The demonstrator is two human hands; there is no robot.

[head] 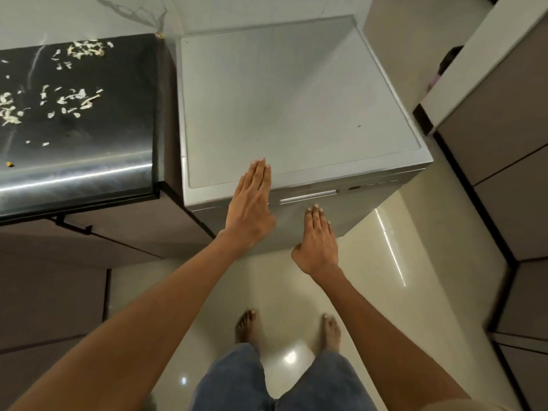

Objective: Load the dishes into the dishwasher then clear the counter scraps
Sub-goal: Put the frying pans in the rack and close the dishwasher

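Observation:
A grey freestanding dishwasher (296, 108) stands in front of me with its door closed and a flat bare top. My left hand (250, 203) is flat, fingers together and straight, over the front edge of its top. Lower down, my right hand (317, 241) is held flat in front of the closed door, just under the handle slot (308, 196). Neither hand holds anything. Pale vegetable scraps (71, 99) lie scattered over the black counter (89, 161) to the left. No dishes are visible.
Brown cabinet fronts (98, 241) run under the counter on the left, and more cabinets (504, 173) line the right side. I stand barefoot on a glossy cream tile floor (385, 292) right before the machine.

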